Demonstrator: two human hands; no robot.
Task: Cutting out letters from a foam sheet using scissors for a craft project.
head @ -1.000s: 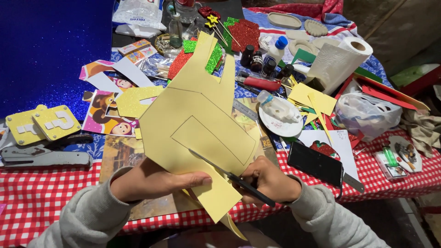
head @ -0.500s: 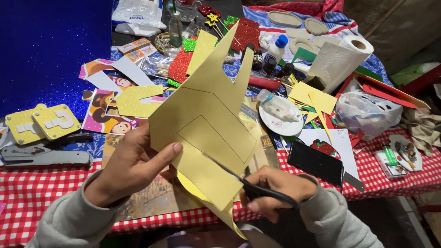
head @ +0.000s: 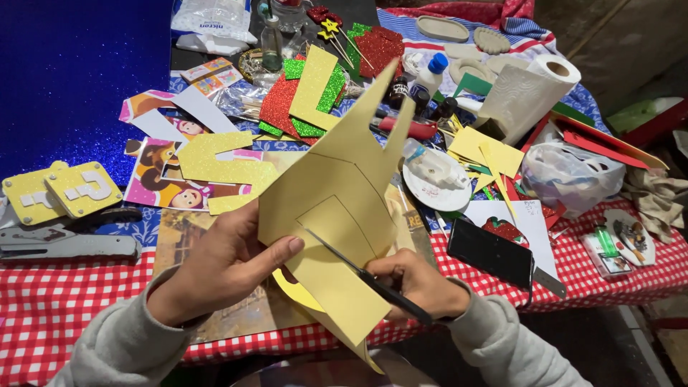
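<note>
A large yellow foam sheet (head: 344,193) with pencilled outlines stands tilted above the table's near edge. My left hand (head: 222,265) pinches its left edge, thumb on the front. My right hand (head: 419,283) grips black scissors (head: 358,271), whose blades lie across the sheet along a drawn line. A curved yellow offcut (head: 295,292) hangs below the sheet.
A red checked tablecloth (head: 43,308) covers the table. Glitter foam pieces (head: 301,93), cartoon cut-outs (head: 168,175), yellow block shapes (head: 64,190), a stapler (head: 64,244), a black phone (head: 491,252), a paper towel roll (head: 527,89), a plastic bag (head: 570,172) and glue bottles (head: 430,75) crowd it.
The sheet has been turned and raised more upright. My left hand slid from behind it to its left edge, and the scissors have advanced further up into the sheet.
</note>
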